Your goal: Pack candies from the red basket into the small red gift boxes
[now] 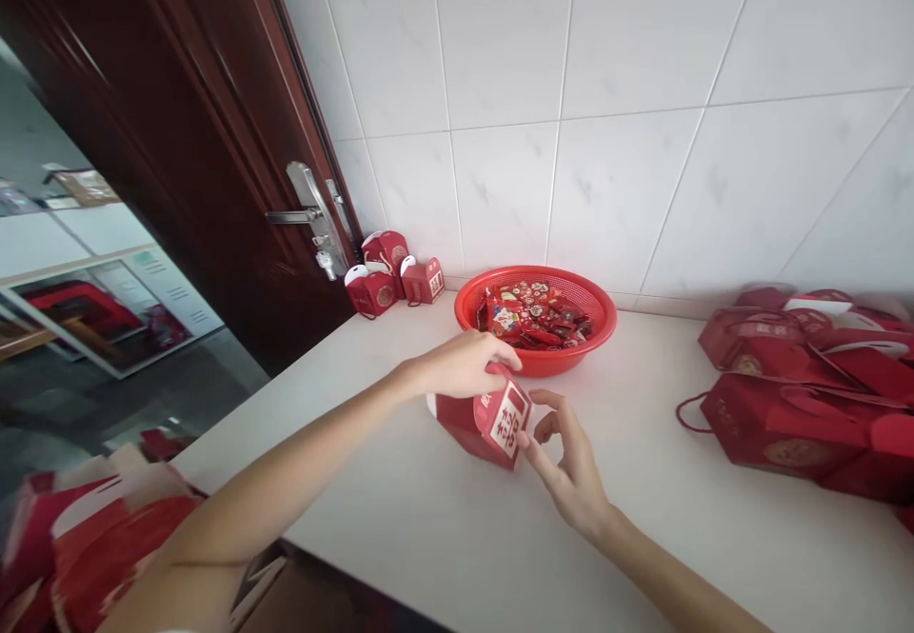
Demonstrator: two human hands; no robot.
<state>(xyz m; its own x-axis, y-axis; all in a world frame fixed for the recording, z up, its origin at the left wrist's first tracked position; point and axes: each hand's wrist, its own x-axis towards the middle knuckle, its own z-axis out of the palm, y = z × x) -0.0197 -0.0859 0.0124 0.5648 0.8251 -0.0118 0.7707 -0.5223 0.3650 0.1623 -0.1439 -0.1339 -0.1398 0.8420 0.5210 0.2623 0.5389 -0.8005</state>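
Note:
A small red paper gift box with a white panel of red characters on its end stands on the white table, in the middle of my view. My left hand lies over its top, fingers bent down around the upper edge of the box. At the right end, my right hand has its thumb and fingers apart, with the thumb tip at the characters panel. Whether that thumb presses on the card I cannot tell. Just behind the box sits a red plastic basket with wrapped sweets in it.
Several finished-looking red boxes stand by the wall at the back left. More red boxes are piled on the right. Flat red and white box pieces lie at the lower left. A dark door stands left of the table.

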